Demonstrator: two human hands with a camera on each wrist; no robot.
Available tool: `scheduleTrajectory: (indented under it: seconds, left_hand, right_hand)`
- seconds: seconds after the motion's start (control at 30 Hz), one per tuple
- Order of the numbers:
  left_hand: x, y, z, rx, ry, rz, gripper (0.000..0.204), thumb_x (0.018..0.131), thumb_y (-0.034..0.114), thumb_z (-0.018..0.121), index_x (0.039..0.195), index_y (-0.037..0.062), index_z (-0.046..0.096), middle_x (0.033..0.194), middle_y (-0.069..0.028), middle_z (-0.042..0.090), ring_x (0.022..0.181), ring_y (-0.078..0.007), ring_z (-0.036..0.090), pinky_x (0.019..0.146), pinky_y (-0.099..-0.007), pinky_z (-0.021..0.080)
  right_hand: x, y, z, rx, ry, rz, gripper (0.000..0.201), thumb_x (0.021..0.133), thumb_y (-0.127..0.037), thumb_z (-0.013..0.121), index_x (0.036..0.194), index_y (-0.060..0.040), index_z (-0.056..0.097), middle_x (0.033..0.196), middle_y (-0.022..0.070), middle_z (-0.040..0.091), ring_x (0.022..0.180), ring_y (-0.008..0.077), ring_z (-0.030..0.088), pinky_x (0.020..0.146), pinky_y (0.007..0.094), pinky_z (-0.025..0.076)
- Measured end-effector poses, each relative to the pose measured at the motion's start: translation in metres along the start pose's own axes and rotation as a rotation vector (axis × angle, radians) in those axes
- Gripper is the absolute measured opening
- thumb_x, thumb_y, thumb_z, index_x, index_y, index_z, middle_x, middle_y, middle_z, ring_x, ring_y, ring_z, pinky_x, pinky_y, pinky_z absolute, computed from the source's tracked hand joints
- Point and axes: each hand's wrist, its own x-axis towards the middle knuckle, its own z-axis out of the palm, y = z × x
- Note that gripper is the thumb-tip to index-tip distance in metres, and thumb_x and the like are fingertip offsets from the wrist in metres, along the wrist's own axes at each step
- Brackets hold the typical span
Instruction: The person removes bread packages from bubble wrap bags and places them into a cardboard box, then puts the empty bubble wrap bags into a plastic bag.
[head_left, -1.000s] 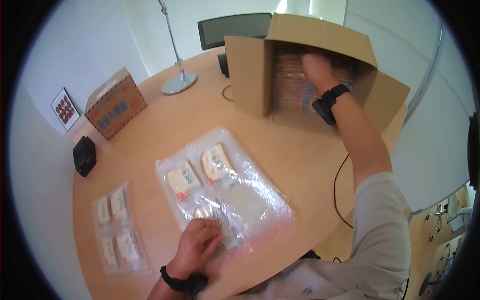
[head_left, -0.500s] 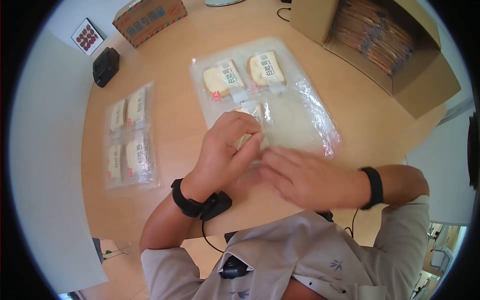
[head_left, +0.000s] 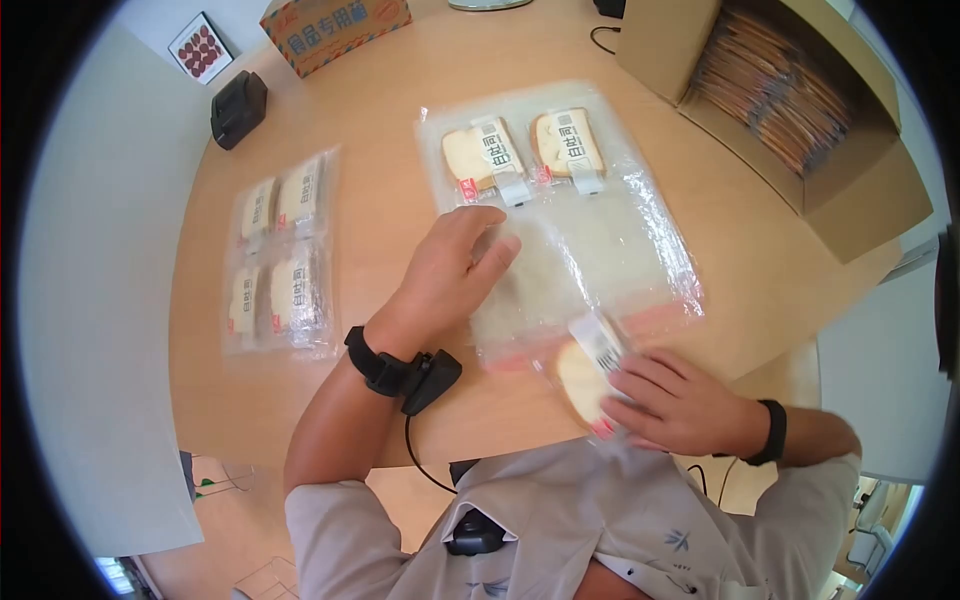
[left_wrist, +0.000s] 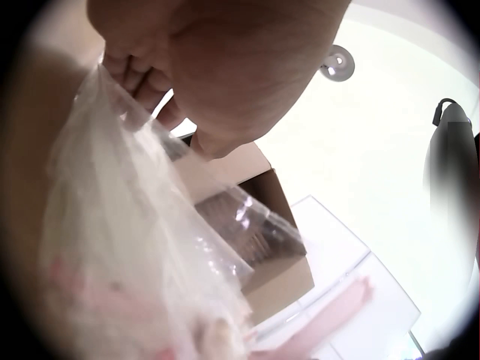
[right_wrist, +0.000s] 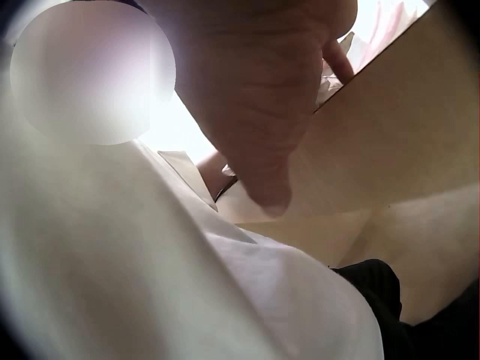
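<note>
In the head view, a stack of large clear plastic bags [head_left: 620, 235] with a pink front edge lies on the table, with two wrapped bread slices [head_left: 482, 158] side by side in its far part. My left hand [head_left: 445, 265] is over the left side of the stack. The left wrist view shows its fingers pinching a lifted fold of clear plastic bag [left_wrist: 142, 172]. At the table's front edge my right hand [head_left: 690, 405] holds another wrapped bread slice [head_left: 580, 385], fingers over its right side. That slice is hidden in the right wrist view, where the palm and thumb show.
On the left lies a clear pack of several wrapped bread slices [head_left: 285, 250]. An open cardboard box [head_left: 860, 180] filled with flat plastic-wrapped packs stands at the back right. Behind are a black device [head_left: 238, 108], a printed carton [head_left: 335, 35] and a framed picture [head_left: 200, 48].
My right hand has come back from the cardboard box to the table's front edge and now holds a bread slice. The slice formerly under my left hand has left that spot.
</note>
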Motion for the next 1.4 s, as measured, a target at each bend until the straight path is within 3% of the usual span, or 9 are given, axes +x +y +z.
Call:
scheduleTrajectory:
  seconds: [0.17,0.33,0.47,0.6,0.73,0.8,0.93,1.2,1.4]
  left_hand:
    - [-0.001,0.019,-0.009,0.078,0.013,0.054,0.037,0.098,0.022,0.067,0.127,0.001,0.059,0.12,-0.0124,0.065,0.111,-0.0208,0.062,0.095,-0.0333,0.049]
    - [-0.017,0.055,0.01,-1.178,-0.602,-0.219,0.046,0.093,0.017,0.075,0.134,0.0033,0.059,0.127,-0.0074,0.065,0.117,-0.0159,0.059,0.102,-0.0335,0.046]
    - [-0.017,0.067,0.003,-1.025,-0.808,-0.335,0.058,0.09,0.013,0.078,0.14,0.0015,0.052,0.127,-0.0094,0.066,0.119,-0.0176,0.062,0.104,-0.0348,0.048]
    - [-0.02,0.057,0.001,-1.444,-0.293,-0.294,0.047,0.093,0.015,0.074,0.133,0.0015,0.054,0.125,-0.0088,0.066,0.116,-0.0175,0.063,0.102,-0.0354,0.05]
    - [-0.011,0.048,0.007,-1.221,-0.098,-0.242,0.04,0.098,0.013,0.067,0.133,0.0021,0.054,0.126,-0.0087,0.064,0.116,-0.0166,0.061,0.1,-0.0339,0.05]
    - [-0.017,0.06,0.01,-1.096,-0.131,-0.247,0.039,0.099,0.01,0.064,0.135,0.0006,0.052,0.126,-0.0086,0.063,0.115,-0.015,0.06,0.097,-0.031,0.05]
    - [-0.016,0.052,0.027,-1.01,-0.154,-0.138,0.042,0.098,0.013,0.065,0.136,0.0002,0.051,0.123,-0.0105,0.064,0.107,-0.0162,0.062,0.089,-0.0332,0.053]
    - [-0.016,0.033,0.015,-0.793,-0.217,-0.123,0.019,0.103,0.01,0.053,0.119,0.0006,0.06,0.094,-0.0116,0.07,0.084,-0.0154,0.067,0.075,-0.0288,0.053]
    - [-0.018,0.04,0.022,-0.798,-0.255,-0.257,0.014,0.102,0.005,0.056,0.113,-0.0012,0.063,0.092,-0.0081,0.07,0.085,-0.0125,0.063,0.08,-0.0267,0.051]
  right_hand:
    - [-0.043,-0.009,-0.043,0.036,0.109,0.135,0.026,0.08,-0.018,0.07,0.106,-0.0149,0.071,0.117,0.005,0.068,0.111,0.0266,0.062,0.103,0.0464,0.046]
    - [-0.023,-0.014,-0.077,-0.078,0.487,0.04,0.018,0.081,-0.019,0.072,0.097,-0.0263,0.073,0.108,-0.0084,0.071,0.108,0.0227,0.065,0.108,0.049,0.043]
    - [0.014,0.003,-0.071,-0.12,0.547,-0.111,0.028,0.079,-0.02,0.075,0.106,-0.021,0.072,0.118,-0.0003,0.068,0.112,0.0262,0.064,0.107,0.0507,0.044]
    - [0.002,0.023,-0.037,-0.193,0.876,0.329,0.044,0.077,-0.018,0.077,0.119,-0.0102,0.066,0.122,0.0101,0.066,0.114,0.0268,0.063,0.105,0.0486,0.046]
    - [0.019,0.032,-0.027,1.455,0.398,0.65,0.04,0.093,-0.016,0.072,0.128,-0.0023,0.059,0.121,0.0083,0.064,0.109,0.0158,0.063,0.091,0.0315,0.053]
    - [0.042,0.028,-0.024,1.621,0.365,0.65,0.031,0.1,-0.02,0.067,0.125,-0.0019,0.062,0.11,0.0034,0.065,0.095,0.0093,0.064,0.079,0.0247,0.054]
    - [0.039,0.04,-0.022,1.478,0.485,0.731,0.027,0.101,-0.024,0.066,0.118,-0.0029,0.063,0.094,0.0003,0.067,0.076,0.0077,0.063,0.066,0.024,0.053]
    - [-0.06,0.207,-0.098,1.021,1.623,0.784,0.016,0.095,-0.017,0.067,0.094,-0.0011,0.069,0.081,0.0056,0.066,0.067,0.0122,0.063,0.056,0.0281,0.053]
    - [-0.088,0.273,-0.13,0.827,1.693,0.96,0.015,0.092,-0.016,0.065,0.093,-0.0019,0.064,0.08,0.0053,0.063,0.066,0.0141,0.062,0.054,0.0288,0.053]
